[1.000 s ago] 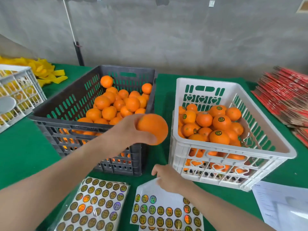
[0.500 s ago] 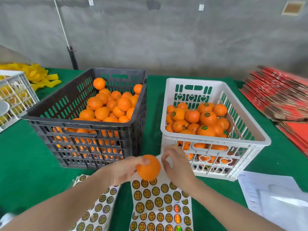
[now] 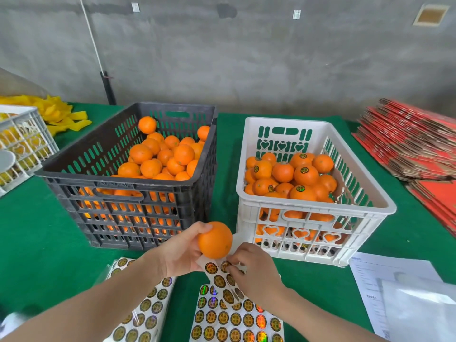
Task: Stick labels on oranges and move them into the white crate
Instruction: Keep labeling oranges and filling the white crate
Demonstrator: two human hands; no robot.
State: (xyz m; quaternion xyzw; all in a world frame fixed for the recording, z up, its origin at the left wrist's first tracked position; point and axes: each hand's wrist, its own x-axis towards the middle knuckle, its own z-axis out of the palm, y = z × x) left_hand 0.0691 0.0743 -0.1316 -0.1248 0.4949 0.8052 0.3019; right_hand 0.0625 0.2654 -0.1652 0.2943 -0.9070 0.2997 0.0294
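Observation:
My left hand (image 3: 179, 253) grips an unlabelled orange (image 3: 215, 240) in front of the gap between the two crates. Just below it, my right hand (image 3: 254, 270) pinches a round gold-and-black label (image 3: 225, 265) at the lifted top edge of a label sheet (image 3: 237, 317). The white crate (image 3: 315, 208) at right holds several oranges, some with labels facing up. The dark grey crate (image 3: 123, 186) at left is filled with plain oranges.
A second label sheet (image 3: 145, 309) lies under my left forearm. White papers (image 3: 404, 292) sit at the lower right, a stack of red flattened cartons (image 3: 414, 146) at far right. Another white crate (image 3: 22, 141) and yellow strips (image 3: 61, 114) are at far left on the green table.
My left hand brought the orange down from above the dark crate to just over the label sheet. My right hand moved to the sheet's top edge and lifted it by a label.

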